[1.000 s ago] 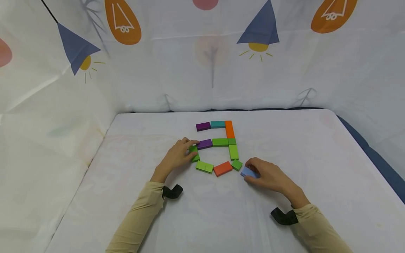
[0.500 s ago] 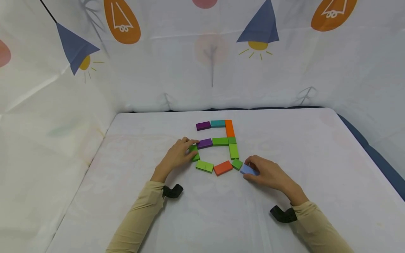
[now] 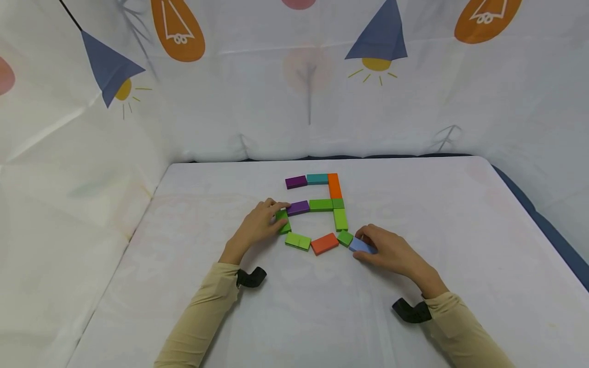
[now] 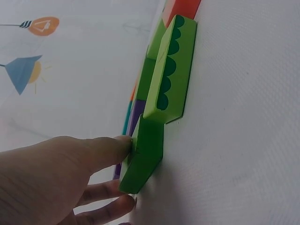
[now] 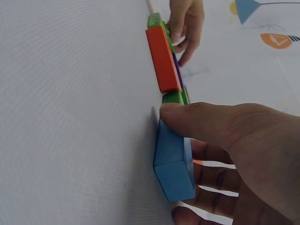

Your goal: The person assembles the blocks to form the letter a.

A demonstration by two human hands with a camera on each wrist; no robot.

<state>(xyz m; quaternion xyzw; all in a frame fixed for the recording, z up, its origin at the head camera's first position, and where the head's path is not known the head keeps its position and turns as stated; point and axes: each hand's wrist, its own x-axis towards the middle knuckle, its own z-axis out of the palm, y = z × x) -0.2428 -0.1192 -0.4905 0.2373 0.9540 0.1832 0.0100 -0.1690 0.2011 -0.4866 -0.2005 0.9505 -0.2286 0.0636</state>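
Observation:
My right hand [image 3: 393, 253] pinches a light blue block [image 3: 361, 245] between thumb and fingers, its near corner right at a small green block [image 3: 345, 238]. In the right wrist view the blue block [image 5: 173, 164] lies low over the white surface. My left hand [image 3: 255, 226] holds a green block [image 3: 284, 223] at the left of the arrangement, thumb on one side and fingers on the other. Its index fingertip reaches the end of a purple block [image 3: 298, 208]. A light green block [image 4: 171, 70] with dark green scallops adjoins the held green one in the left wrist view.
An orange-red block [image 3: 324, 244] lies between the light green and small green blocks. Farther back are a green block [image 3: 320, 205], an orange block [image 3: 335, 186], a teal block [image 3: 317, 179] and a dark purple block [image 3: 296, 182]. Everything lies on a white-covered table [image 3: 207, 194] before a printed cloth.
My right hand has shifted the blue block slightly left, closer to the small green block. My left hand has kept its place on the green block.

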